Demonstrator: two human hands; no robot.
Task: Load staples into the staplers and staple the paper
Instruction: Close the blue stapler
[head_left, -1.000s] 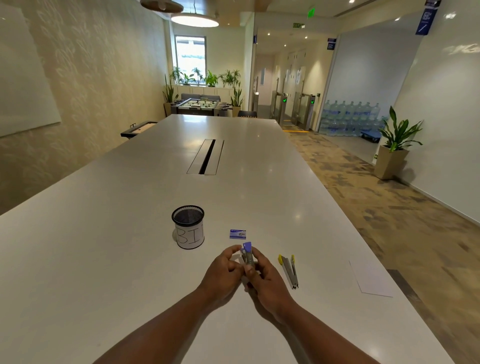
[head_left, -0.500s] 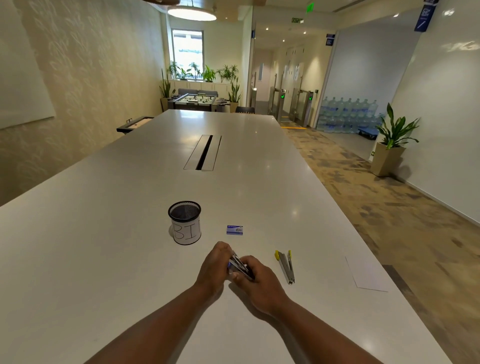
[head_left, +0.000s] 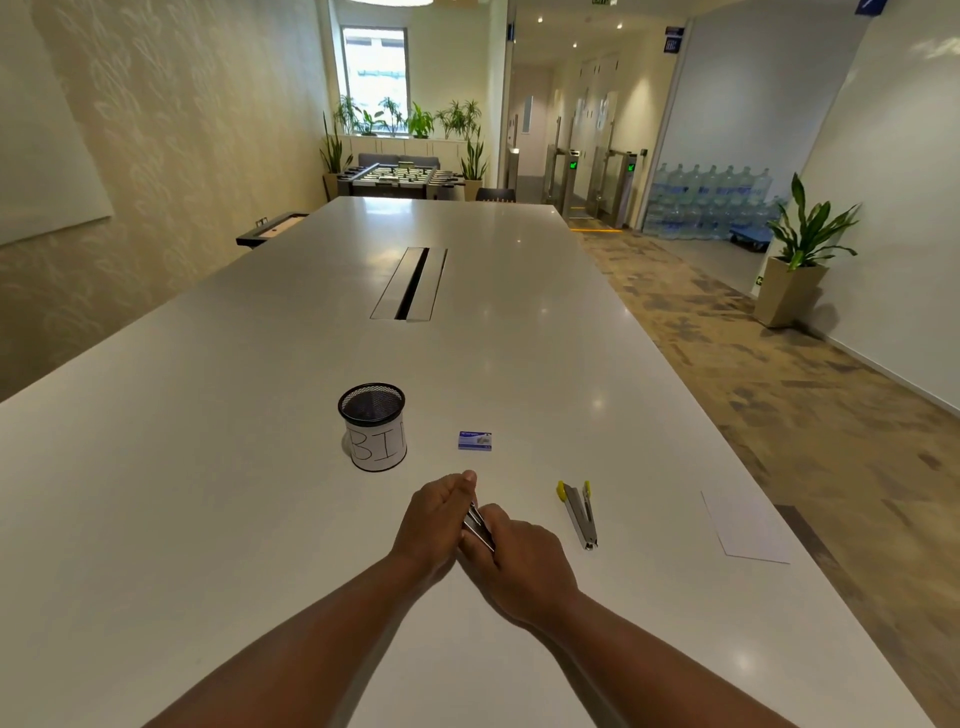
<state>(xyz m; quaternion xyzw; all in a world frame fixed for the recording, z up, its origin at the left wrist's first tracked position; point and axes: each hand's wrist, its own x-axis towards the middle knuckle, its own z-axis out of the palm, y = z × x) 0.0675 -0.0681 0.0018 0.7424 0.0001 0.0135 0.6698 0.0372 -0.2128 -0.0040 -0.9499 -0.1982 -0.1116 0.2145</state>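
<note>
At the near middle of the long, smooth white table (head_left: 260, 467), a small shiny metal stapler (head_left: 479, 525) is held between two bare hands. The left hand (head_left: 436, 519) is pressed flat against the stapler's left side, with its fingers straight and pointing far. The right hand (head_left: 514, 558) is curled round the stapler from the right. Only a thin silver strip of the stapler can be seen between the hands. Its long side runs from far left to near right, and it is tipped over low.

Half a second ago the stapler's purple end could be seen; now it is hidden by the left hand. One second ago the stapler was held standing up.

Just to the right, a second stapler of silver metal with yellow ends (head_left: 579, 512) is lying open on the table. Its yellow ends point far and its hinge points near. Further right, near the table's edge, a flat white sheet of paper (head_left: 745, 525) is lying. Just beyond the hands, a small blue box of staples (head_left: 475, 440) is resting flat. To its left, a round black mesh cup with a white paper label marked "BIN" (head_left: 374, 428) is standing upright.
</note>
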